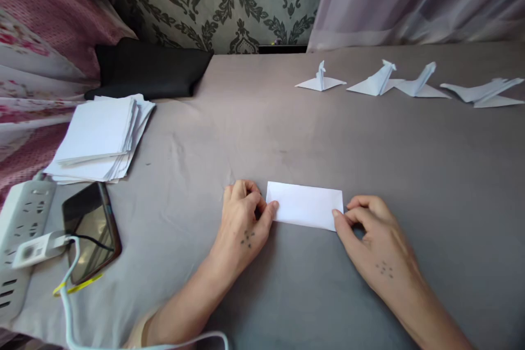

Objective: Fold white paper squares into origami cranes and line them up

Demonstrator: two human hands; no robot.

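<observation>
A folded white sheet of paper (305,205), a long narrow rectangle, lies between my hands on the grey cloth. My left hand (245,219) pinches its left end, thumb on top near the lower corner and fingers curled beside it. At the lower right corner, the thumb of my right hand (371,229) rests on the paper, with the index finger bent close to the edge. Both hands are closed at the paper's ends. The undersides of the fingertips are hidden.
Several folded paper birds (320,79) stand along the back right. To the left are a stack of white paper (100,131), a black flat case (151,68), a phone (92,232) and a power strip (28,213). A white cable (68,306) curves along the front left.
</observation>
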